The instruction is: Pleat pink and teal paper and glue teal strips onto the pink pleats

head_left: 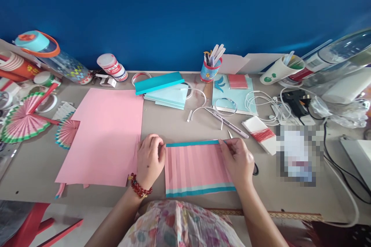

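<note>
Floral garment (179,225), desk (171,125), possibly painted blue wall (162,19)

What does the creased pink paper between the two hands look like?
The pink paper looks thin and roughly rectangular, with creases running from far to near and blue-green strips along both long edges. It lies mostly flat on the table. The left hand is at its far left corner; the right hand pinches its far edge, hiding part of the right side.
</note>
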Demonstrator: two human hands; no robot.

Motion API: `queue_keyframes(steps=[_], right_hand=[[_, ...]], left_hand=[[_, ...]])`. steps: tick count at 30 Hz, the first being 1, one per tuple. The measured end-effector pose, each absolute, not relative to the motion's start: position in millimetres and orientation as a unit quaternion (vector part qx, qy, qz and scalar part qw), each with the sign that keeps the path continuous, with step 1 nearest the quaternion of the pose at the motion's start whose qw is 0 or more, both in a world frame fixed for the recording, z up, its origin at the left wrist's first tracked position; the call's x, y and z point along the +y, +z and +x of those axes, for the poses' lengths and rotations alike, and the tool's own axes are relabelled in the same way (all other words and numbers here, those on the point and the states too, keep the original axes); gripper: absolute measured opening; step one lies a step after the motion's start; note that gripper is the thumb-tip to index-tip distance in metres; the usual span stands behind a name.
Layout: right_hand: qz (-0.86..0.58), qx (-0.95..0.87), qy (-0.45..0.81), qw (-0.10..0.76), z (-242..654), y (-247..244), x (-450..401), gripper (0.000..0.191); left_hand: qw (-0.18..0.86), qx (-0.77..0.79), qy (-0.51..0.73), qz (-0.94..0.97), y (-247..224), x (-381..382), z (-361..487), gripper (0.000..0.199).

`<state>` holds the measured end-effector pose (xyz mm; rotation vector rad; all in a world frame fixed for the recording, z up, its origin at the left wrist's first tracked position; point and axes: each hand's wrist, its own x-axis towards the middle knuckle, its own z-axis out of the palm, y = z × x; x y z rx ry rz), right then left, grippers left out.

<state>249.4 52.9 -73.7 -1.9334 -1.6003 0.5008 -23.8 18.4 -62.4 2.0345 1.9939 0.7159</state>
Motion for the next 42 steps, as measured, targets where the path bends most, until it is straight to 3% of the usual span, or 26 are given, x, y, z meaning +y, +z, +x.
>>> queue_keyframes(steps=[11,15,20,29,42], right_hand=[[-0.712,-0.617,0.174,0.287,249.1,-71.8,52.6,0.035],[-0.711,-0.61,0.188,0.293,249.1,-72.8,51.6,0.034],[-0.696,-0.581,0.245,0.344,249.8,-72.3,49.8,0.028],[-0.705,-0.575,0.232,0.343,250.1,-72.0,49.8,0.027],[-0.717,-0.59,0.2,0.312,248.4,-68.1,48.9,0.028]], left_hand=[[0.117,0.641,0.297,0.698,-52.7,3.0,-25.2,0.022],[0.138,0.564,0.215,0.785,-50.1,-13.3,-22.7,0.036],[0.102,0.587,0.124,0.794,-59.6,-19.1,-25.6,0.031],[0.039,0.574,0.092,0.813,-64.0,-21.2,-28.4,0.047],[0.045,0.54,0.059,0.838,-50.1,-9.0,-30.1,0.049]])
